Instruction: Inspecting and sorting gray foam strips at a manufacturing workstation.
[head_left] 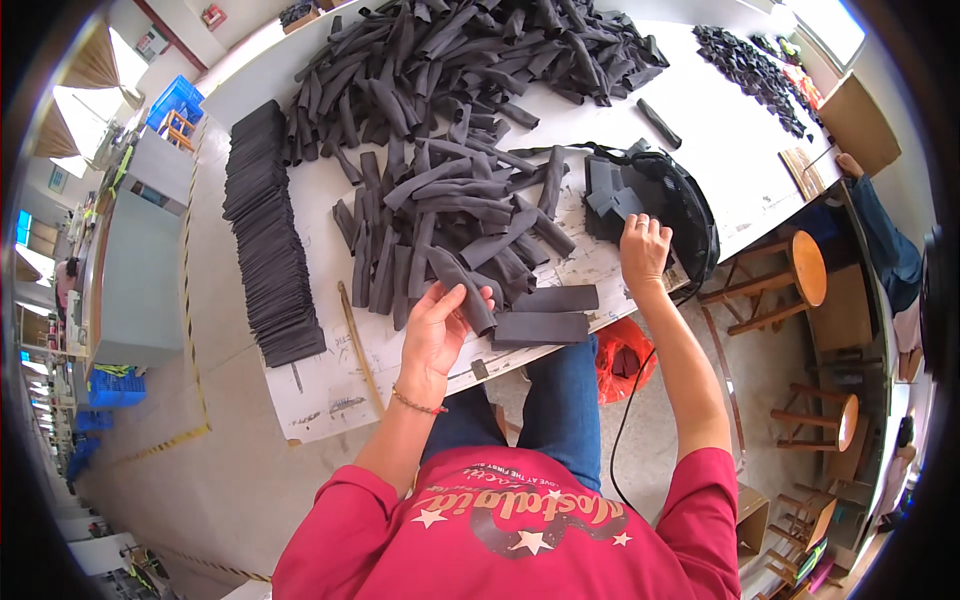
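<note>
My left hand [438, 328] holds a curled dark grey foam strip [462, 285] at the near edge of the white table [320, 370]. Two flat dark strips [545, 312] lie just right of it. My right hand [643, 250] rests with fingers spread on the table, touching the near edge of a black round machine [672, 200] that has small dark pieces stacked on it. A large heap of curled dark strips [450, 200] spreads ahead of both hands.
A long neat stack of flat dark strips [268, 240] runs along the table's left side. Small black parts [750, 65] lie far right. A thin wooden stick [358, 345] lies near the left hand. Wooden stools [790, 275] stand right; another person's arm [880, 225] shows there.
</note>
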